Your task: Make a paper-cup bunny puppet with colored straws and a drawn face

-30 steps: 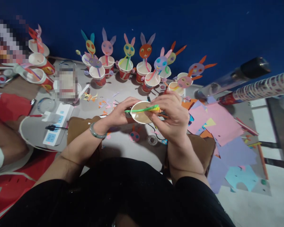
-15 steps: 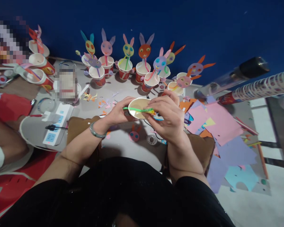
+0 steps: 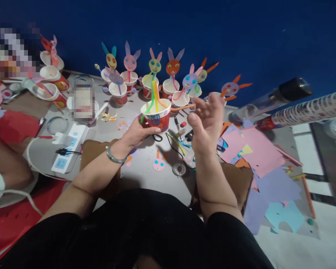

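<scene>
My left hand (image 3: 138,134) grips a red printed paper cup (image 3: 159,122) by its side, thumb across the front. The cup is upright with its white rim up. Green (image 3: 152,102), yellow (image 3: 156,98) and orange strips rise out of it, bunched at the top. A green end pokes out on the left side, and an orange strip (image 3: 182,108) sticks out on the right. My right hand (image 3: 207,125) is raised beside that orange end, palm inward, fingers blurred but apart from the thumb. Below lies a pink paper rabbit head (image 3: 158,164) with blue eyes.
Several cups with paper rabbits (image 3: 170,86) line the blue wall. A tape roll (image 3: 179,169), pens and strips lie before me. Coloured paper (image 3: 266,149) and a cup stack (image 3: 305,110) are at right; a power strip (image 3: 68,149) and another person's arm (image 3: 8,157) at left.
The cup has turned from tilted toward me to upright, and its strips now stand up. My right hand has left the cup's rim and moved right and up.
</scene>
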Demonstrator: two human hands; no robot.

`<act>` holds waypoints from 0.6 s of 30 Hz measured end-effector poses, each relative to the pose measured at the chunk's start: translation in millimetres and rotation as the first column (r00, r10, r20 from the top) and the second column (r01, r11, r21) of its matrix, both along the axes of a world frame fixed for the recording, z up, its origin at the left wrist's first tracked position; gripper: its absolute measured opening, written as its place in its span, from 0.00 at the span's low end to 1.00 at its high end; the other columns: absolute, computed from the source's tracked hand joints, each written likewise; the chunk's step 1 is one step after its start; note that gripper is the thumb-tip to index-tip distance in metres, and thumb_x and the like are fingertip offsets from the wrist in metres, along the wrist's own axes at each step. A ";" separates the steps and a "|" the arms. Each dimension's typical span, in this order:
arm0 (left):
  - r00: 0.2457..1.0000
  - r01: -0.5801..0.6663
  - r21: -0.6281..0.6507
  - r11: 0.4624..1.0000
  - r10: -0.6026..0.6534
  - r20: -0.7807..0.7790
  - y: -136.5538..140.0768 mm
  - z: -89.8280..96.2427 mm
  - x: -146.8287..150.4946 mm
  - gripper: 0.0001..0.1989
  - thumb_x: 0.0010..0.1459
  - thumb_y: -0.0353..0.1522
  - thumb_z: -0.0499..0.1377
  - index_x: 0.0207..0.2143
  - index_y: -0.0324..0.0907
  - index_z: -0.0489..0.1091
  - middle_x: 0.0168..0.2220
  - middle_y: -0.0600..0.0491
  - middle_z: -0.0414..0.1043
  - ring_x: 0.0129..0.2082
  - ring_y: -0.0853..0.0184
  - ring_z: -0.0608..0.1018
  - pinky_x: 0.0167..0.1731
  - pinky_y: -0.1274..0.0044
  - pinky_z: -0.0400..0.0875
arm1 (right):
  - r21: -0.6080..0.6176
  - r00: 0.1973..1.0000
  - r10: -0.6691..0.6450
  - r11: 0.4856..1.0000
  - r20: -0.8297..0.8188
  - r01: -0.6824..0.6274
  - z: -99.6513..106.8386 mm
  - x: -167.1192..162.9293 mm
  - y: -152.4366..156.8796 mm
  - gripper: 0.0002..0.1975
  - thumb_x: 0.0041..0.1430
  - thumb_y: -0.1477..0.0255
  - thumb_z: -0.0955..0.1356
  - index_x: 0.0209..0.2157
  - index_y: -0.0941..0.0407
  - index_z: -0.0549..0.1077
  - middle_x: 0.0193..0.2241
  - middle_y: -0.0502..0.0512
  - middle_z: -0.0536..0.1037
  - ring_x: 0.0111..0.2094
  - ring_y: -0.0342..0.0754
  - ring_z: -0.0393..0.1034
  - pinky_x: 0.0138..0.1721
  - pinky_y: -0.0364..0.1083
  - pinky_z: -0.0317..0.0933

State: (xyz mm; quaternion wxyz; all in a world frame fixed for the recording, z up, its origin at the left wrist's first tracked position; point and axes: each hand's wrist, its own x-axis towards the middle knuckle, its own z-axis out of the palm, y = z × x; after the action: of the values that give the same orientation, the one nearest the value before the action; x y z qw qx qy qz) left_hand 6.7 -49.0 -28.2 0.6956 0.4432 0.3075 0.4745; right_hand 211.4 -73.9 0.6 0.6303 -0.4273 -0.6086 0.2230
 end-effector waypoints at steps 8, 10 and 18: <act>0.984 0.152 0.022 0.988 -0.149 -0.103 -7.4 -1.6 3.8 0.36 0.37 0.38 0.80 0.50 0.41 0.74 0.50 0.45 0.81 0.48 0.56 0.82 0.52 0.65 0.76 | -0.206 0.929 0.338 0.909 -0.149 -0.363 -24.1 -24.0 7.9 0.35 0.58 0.44 0.71 0.63 0.42 0.67 0.63 0.56 0.74 0.65 0.59 0.68 0.63 0.62 0.67; 0.980 0.155 0.034 0.987 -0.149 -0.133 -7.1 -2.5 2.9 0.36 0.38 0.38 0.80 0.50 0.41 0.74 0.49 0.45 0.81 0.47 0.57 0.82 0.52 0.65 0.76 | -0.190 0.931 0.314 0.918 -0.186 -0.348 -23.9 -25.8 6.5 0.32 0.58 0.44 0.71 0.58 0.44 0.71 0.59 0.56 0.77 0.63 0.58 0.70 0.62 0.60 0.68; 0.973 0.140 -0.103 0.985 -0.156 -0.169 -6.9 6.7 -0.8 0.34 0.39 0.46 0.78 0.46 0.42 0.75 0.41 0.50 0.81 0.32 0.67 0.81 0.35 0.74 0.79 | -0.359 0.944 0.065 0.914 -0.324 -0.187 -24.2 -20.2 12.2 0.23 0.61 0.45 0.69 0.34 0.51 0.74 0.27 0.47 0.76 0.29 0.43 0.72 0.30 0.43 0.68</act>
State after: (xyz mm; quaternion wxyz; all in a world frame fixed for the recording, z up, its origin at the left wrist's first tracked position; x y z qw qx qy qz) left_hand 5.9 -55.9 -21.4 0.7185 0.4731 0.3552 0.3657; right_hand 191.2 -61.7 -23.6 0.6045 -0.4625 -0.4746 0.4421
